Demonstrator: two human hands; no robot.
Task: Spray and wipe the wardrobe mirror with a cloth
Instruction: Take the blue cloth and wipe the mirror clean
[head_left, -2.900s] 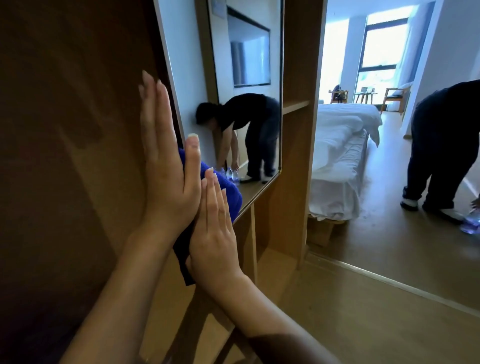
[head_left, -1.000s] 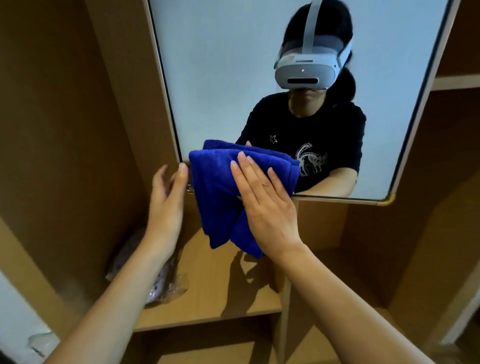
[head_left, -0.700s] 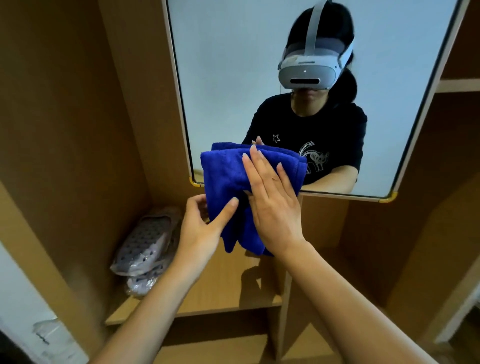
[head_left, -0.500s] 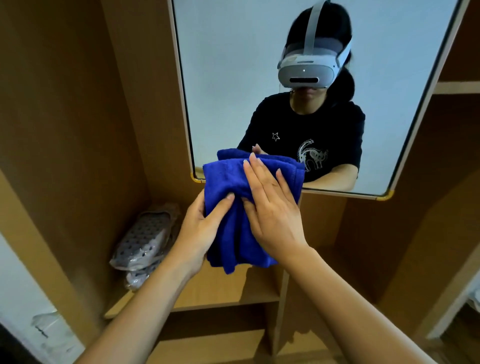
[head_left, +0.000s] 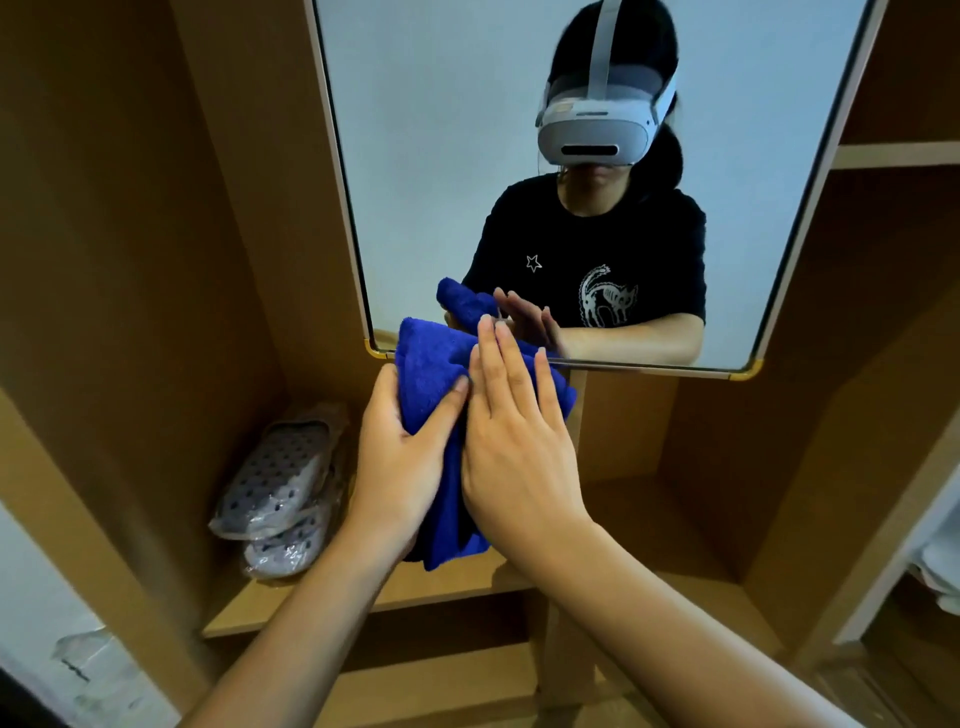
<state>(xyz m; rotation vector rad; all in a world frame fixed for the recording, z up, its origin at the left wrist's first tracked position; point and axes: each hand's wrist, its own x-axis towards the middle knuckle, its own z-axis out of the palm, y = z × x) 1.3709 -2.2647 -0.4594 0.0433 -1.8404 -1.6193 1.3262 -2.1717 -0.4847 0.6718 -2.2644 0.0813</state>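
The wardrobe mirror (head_left: 441, 130) hangs in a wooden wardrobe, its lower edge trimmed with gold corners. A folded blue cloth (head_left: 434, 364) hangs over the mirror's bottom left corner and down below it. My left hand (head_left: 397, 462) grips the cloth from the left, thumb across its front. My right hand (head_left: 511, 441) lies flat on the cloth with straight fingers, the fingertips reaching the mirror's lower edge. The cloth's lower end shows between my wrists. No spray bottle is in view.
A pair of grey perforated slippers in a plastic wrap (head_left: 283, 483) lies on the wooden shelf (head_left: 519, 577) to the left below the mirror. Wardrobe side panels (head_left: 130, 260) close in left and right. A higher shelf (head_left: 893, 156) sits at the right.
My left hand came off the wardrobe panel and took hold of the cloth's left side. The cloth and both hands have slid down to the mirror's bottom edge.
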